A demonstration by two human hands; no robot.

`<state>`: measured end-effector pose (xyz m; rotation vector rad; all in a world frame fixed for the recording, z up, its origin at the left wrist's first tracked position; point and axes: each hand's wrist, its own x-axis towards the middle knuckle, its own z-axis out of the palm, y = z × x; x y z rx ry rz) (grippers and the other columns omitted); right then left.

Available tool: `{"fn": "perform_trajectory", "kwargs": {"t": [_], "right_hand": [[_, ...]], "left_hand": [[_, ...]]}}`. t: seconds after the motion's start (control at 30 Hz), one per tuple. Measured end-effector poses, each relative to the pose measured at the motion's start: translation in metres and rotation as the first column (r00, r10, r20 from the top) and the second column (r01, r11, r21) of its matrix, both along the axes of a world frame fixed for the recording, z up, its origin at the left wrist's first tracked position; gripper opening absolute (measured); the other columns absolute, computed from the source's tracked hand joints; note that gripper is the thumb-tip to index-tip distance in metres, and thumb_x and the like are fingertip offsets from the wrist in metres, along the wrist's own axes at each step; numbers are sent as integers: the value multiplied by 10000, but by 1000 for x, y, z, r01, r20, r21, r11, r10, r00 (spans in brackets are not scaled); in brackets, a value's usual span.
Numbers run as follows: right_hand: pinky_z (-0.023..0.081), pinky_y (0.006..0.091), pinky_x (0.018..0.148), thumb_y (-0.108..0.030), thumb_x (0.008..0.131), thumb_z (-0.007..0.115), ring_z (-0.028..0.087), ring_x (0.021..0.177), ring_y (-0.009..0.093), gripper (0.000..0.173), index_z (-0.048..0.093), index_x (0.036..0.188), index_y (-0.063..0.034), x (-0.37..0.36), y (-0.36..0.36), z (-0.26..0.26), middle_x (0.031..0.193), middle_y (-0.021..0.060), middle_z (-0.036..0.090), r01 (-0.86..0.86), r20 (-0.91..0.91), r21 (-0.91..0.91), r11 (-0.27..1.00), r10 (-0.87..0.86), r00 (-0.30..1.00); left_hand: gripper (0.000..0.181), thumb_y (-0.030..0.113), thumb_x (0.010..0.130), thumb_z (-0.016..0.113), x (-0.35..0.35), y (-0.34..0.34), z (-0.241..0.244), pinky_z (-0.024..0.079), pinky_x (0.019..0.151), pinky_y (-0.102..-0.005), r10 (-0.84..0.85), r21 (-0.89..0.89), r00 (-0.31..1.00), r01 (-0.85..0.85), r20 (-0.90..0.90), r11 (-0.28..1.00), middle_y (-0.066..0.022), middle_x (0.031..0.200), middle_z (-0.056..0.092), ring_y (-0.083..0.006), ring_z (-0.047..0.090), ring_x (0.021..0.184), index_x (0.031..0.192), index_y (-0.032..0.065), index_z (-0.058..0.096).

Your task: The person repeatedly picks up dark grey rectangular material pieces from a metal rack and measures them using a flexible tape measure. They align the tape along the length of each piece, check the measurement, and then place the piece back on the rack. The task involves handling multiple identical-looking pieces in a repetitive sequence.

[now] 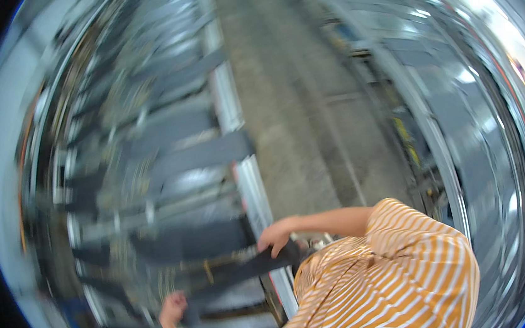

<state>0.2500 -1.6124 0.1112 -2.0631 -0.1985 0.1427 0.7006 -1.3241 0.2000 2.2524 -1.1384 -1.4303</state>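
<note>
A dark grey strip, apparently cloth (240,273), stretches across the near part of a long machine bed or rack between my two hands. My right hand (276,236) lies over its end near the metal edge rail (253,188), thumb and fingers apart and bent downward. Close to the strip's far end is my left hand (174,305), its fingers curled. Blur hides whether either hand grips the material. Further similar dark grey pieces (195,154) lie across the bed, one hanging over the rail.
A concrete floor aisle (284,90) runs away alongside the rail. Across it stands a second long row with a metal rail (429,119) and grey panels or pieces (469,144). Something yellow (406,140) shows beneath that row. Much of the view is motion-blurred.
</note>
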Motion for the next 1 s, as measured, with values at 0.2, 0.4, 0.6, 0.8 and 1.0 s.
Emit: {"fn": "perform_trajectory", "kwargs": {"t": [0.2,0.4,0.6,0.8,1.0], "right_hand": [[435,405,619,-428,934,700,487,649,167,482,625,856,42,53,16,43,687,163,540,160,-373,147,976,-95,923],[441,343,639,-401,989,661,494,717,95,454,655,915,47,78,14,37,707,29,565,339,-606,328,882,-79,792],[465,446,722,-338,1002,615,576,756,319,409,619,936,65,79,35,-1,794,207,613,402,-463,48,914,-337,820],[427,363,641,-301,1003,623,464,678,166,369,610,914,57,72,49,-25,657,109,463,628,-677,218,747,-348,649],[458,406,660,-255,985,634,571,659,285,280,652,964,23,78,60,-20,719,199,592,632,-489,-57,773,-574,657]], "left_hand": [[166,120,903,738,96,54,-40,486,778,-284,239,-105,962,-253,-130,962,31,934,665,-74,575,861,1035,34,684],[263,178,929,724,133,32,-51,496,714,-283,431,-99,897,-439,-94,893,12,883,703,-78,594,774,1111,-11,730],[272,156,929,722,186,12,-95,512,756,-283,449,-214,886,-419,117,883,-22,944,737,-91,638,817,1130,-27,721],[307,240,887,784,197,-22,-132,518,783,-299,507,-392,829,-396,238,831,-61,913,759,-94,665,837,1067,-6,750],[304,295,873,798,198,-27,-144,506,764,-272,565,-377,774,-451,285,809,-51,887,759,-114,674,808,1010,24,776]]}}
